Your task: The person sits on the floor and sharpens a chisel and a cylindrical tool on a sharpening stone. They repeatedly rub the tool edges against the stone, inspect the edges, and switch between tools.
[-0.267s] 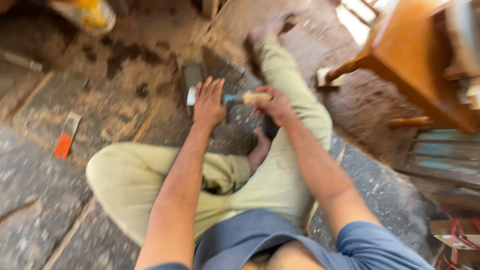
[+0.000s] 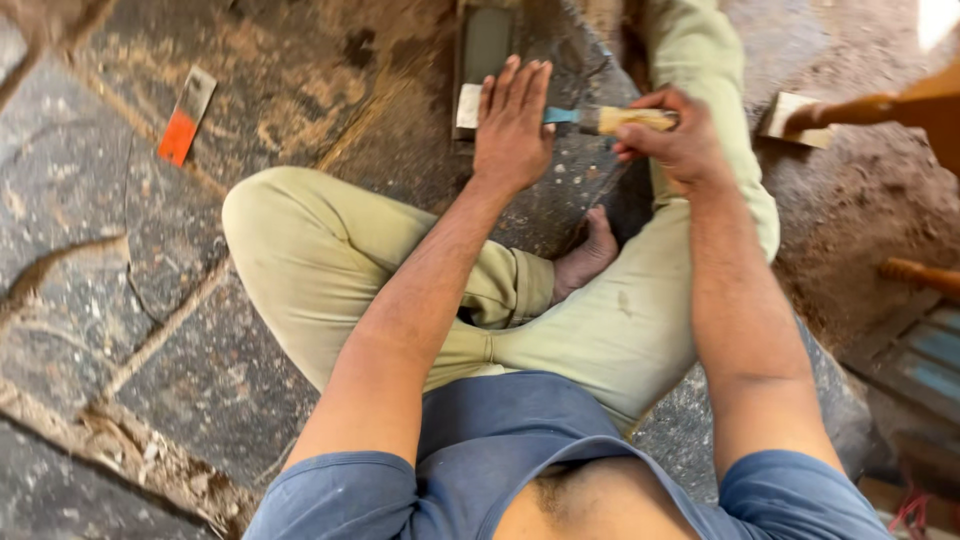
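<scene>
While the person sits cross-legged on the stone floor (image 2: 120,330), the right hand (image 2: 672,140) is closed around the wooden handle of a chisel (image 2: 625,119). Its blade end goes under the left hand (image 2: 513,125), which lies flat with fingers spread and presses it down on a grey sharpening stone (image 2: 485,50). An orange-tipped flat piece (image 2: 186,115) lies well apart, at the left.

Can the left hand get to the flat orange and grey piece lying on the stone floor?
Probably yes. The left hand lies flat on the tool blade, and the flat orange and grey piece lies on open stone floor with nothing between. It looks a long stretch, perhaps needing a lean.
</scene>
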